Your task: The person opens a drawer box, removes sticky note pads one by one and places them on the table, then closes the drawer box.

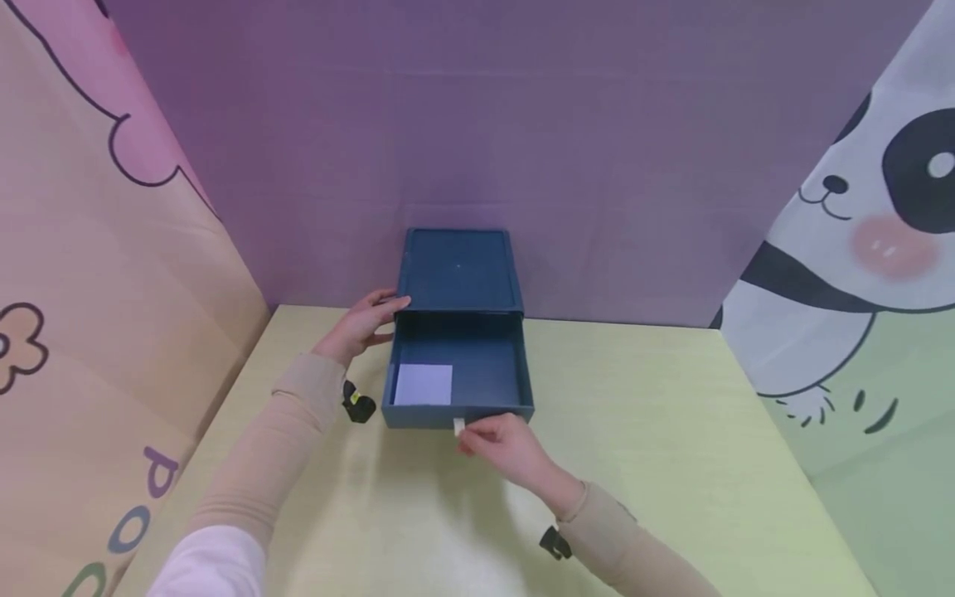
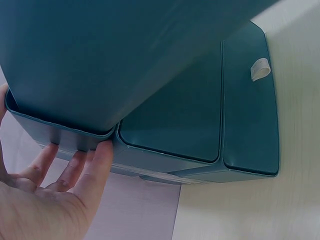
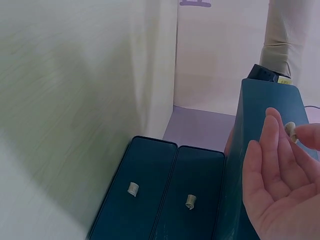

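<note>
A dark blue drawer cabinet [image 1: 460, 269] stands at the back of the table, its top drawer [image 1: 485, 380] pulled well out. Inside that drawer, at front left, lies a flat white square [image 1: 423, 384]. My right hand [image 1: 511, 450] pinches the small pale pull tab [image 3: 290, 131] on the drawer's front between thumb and finger. Against the cabinet's upper left side rests my left hand [image 1: 363, 322], thumb over the top edge and fairly straight fingers [image 2: 97, 167] touching the side wall.
Below the pulled drawer are two pushed-in drawers, a middle one [image 3: 192, 175] and a lower one [image 3: 145, 170], each with a pale tab. The pale table [image 1: 642, 431] extends to both sides. A purple backdrop [image 1: 597, 166] hangs behind the cabinet, with printed cloths left and right.
</note>
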`<move>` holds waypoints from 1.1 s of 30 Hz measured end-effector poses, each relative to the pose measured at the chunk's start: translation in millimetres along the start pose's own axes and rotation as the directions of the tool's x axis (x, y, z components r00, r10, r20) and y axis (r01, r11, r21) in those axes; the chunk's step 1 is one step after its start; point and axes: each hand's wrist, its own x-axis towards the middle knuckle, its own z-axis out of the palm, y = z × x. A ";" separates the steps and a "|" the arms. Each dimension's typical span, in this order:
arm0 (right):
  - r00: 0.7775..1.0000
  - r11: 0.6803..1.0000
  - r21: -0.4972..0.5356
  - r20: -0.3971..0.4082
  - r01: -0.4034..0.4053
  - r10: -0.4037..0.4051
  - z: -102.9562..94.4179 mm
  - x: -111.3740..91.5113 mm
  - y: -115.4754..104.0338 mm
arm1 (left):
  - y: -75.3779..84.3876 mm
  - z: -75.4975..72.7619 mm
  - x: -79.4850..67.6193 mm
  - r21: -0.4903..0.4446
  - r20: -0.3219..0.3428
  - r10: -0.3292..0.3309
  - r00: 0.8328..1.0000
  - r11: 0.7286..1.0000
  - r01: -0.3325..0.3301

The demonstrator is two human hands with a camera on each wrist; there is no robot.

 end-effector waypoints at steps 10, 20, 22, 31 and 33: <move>1.000 1.000 -0.008 0.001 0.012 -0.012 0.8 -4.4 0.9 | -1.8 0.4 1.8 -0.008 0.004 0.005 1.000 1.000 -0.005; 1.000 1.000 -0.008 0.005 0.026 -0.026 1.6 -7.7 -0.1 | -2.3 -1.0 5.2 -0.020 -0.024 -0.004 1.000 1.000 0.004; 1.000 1.000 -0.009 0.004 0.025 -0.025 1.8 -7.9 0.1 | -2.4 -1.2 5.4 -0.020 -0.026 -0.007 1.000 1.000 0.006; 1.000 1.000 0.000 0.002 0.025 -0.025 3.7 -9.0 3.2 | -2.0 0.2 5.5 -0.013 -0.040 -0.017 0.999 1.000 0.017; 1.000 1.000 0.004 0.002 0.028 -0.028 3.9 -9.1 3.7 | -2.2 0.2 6.0 -0.012 -0.040 -0.016 0.999 1.000 0.016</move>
